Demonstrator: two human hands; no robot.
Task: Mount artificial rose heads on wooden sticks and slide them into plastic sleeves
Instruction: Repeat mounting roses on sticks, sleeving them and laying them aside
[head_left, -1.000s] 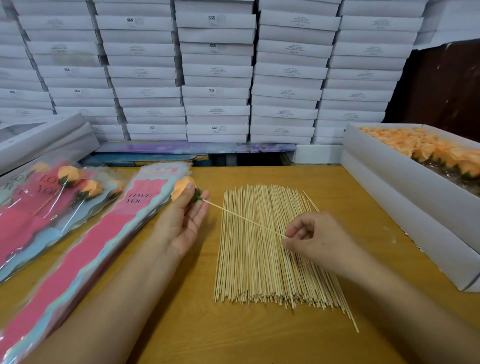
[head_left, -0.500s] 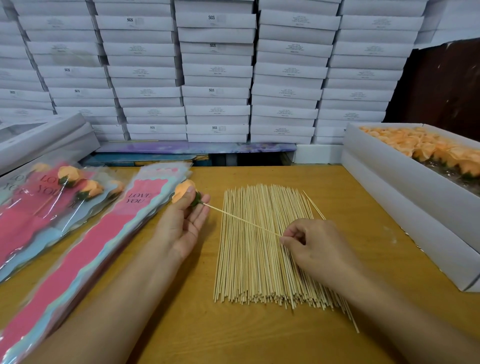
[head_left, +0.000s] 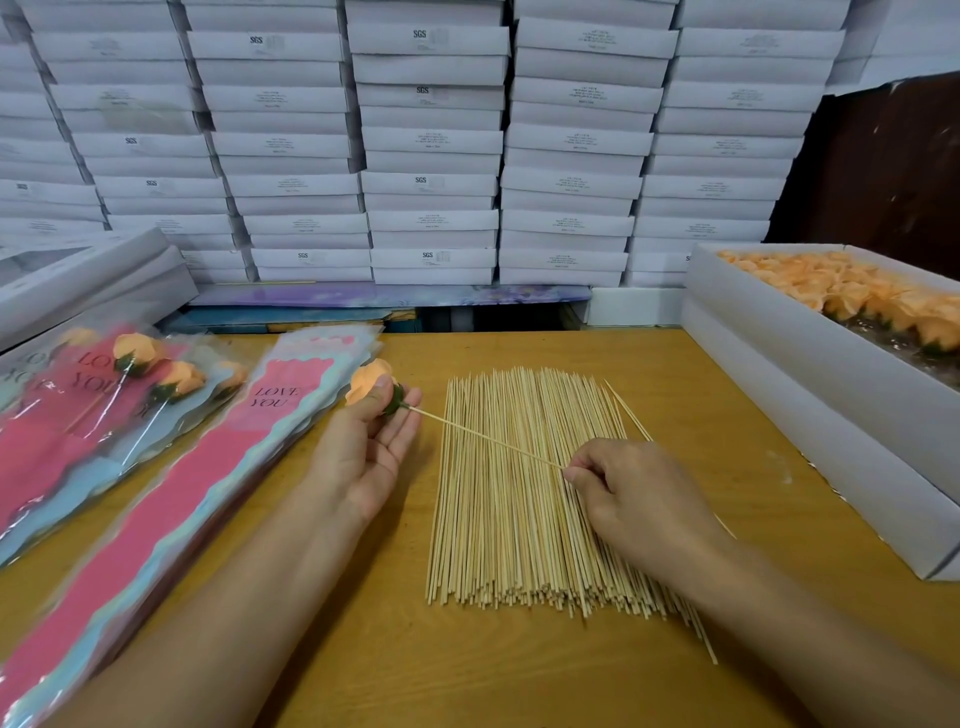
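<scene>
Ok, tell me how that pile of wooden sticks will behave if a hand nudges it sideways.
The pile of wooden sticks would probably roll and scatter: thin, round, unbundled. A few already stray at its right edge. Each looks light and slightly bendy, likely easy to snap.

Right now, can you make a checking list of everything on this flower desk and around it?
Surface: wooden table, bare near the front edge.
Job's things: one orange rose on a stick; pile of sticks in the middle; stack of pink sleeves at left; finished sleeved roses far left; box of roses at right.
Clutter: nothing seen.
Hands: left hand holds the rose; right hand pinches the stick's other end.
Cables: nothing seen.
Surroundings: wall of stacked white boxes behind the table; more white boxes at far left.
</scene>
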